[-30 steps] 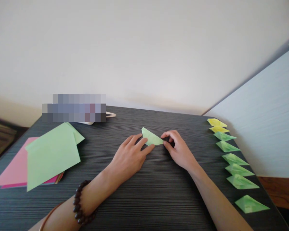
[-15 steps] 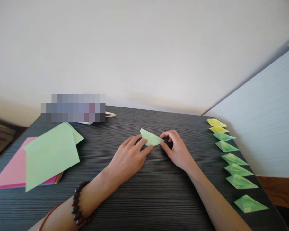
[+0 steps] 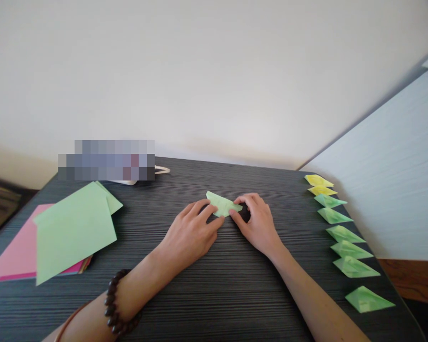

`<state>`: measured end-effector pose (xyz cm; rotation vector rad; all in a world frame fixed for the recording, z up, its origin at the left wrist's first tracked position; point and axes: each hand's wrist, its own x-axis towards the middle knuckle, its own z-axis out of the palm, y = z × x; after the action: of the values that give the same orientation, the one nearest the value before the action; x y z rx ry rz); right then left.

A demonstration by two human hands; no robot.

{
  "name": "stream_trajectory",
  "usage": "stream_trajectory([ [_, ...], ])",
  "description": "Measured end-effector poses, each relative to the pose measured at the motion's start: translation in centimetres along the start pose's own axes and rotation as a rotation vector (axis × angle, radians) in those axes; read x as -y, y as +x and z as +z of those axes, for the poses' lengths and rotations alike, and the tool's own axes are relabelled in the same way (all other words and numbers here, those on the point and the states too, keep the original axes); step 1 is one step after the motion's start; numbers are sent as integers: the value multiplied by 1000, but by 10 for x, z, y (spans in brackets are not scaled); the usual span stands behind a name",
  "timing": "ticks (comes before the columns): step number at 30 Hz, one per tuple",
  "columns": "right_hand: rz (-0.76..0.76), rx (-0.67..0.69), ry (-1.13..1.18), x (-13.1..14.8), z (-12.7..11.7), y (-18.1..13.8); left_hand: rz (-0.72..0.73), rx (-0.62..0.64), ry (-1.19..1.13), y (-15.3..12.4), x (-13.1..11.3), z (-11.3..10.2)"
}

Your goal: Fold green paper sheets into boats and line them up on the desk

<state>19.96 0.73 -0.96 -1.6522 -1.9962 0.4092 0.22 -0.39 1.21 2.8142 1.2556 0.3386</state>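
A small piece of folded light-green paper [image 3: 221, 203] lies on the dark table in front of me, its long upper edge slanting down to the right. My left hand [image 3: 192, 228] comes in from the lower left and holds the paper's left part, fingertips on it and thumb at its lower edge. On the other side, my right hand [image 3: 256, 221] pinches the right part between thumb and index finger. Its remaining fingers are curled. The right corner pokes out within that pinch, and fingertips hide parts of the paper's outline.
Loose green sheets [image 3: 74, 232] lie on pink sheets [image 3: 19, 242] at the left. Behind them is a blurred-out object [image 3: 107, 161] with a white loop [image 3: 163, 169]. Folded green pieces [image 3: 356, 267] and yellow ones [image 3: 319, 180] line the right edge. A wall rises behind.
My right thumb and fingers have shifted slightly left, farther onto the paper's right part. The left hand stays nearly in place. The whole view has shifted a little.
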Motion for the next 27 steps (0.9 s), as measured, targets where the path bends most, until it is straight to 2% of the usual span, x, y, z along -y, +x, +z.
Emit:
stream_trajectory([
  [13,0,67,114,-10,-5,4,15,-2,8,0,1,4],
  [20,-44,-2,-8,-3,1,0,45,27,-1,-1,1,1],
  [27,-21,52,55,-6,-3,2,26,17,-6,0,-2,3],
])
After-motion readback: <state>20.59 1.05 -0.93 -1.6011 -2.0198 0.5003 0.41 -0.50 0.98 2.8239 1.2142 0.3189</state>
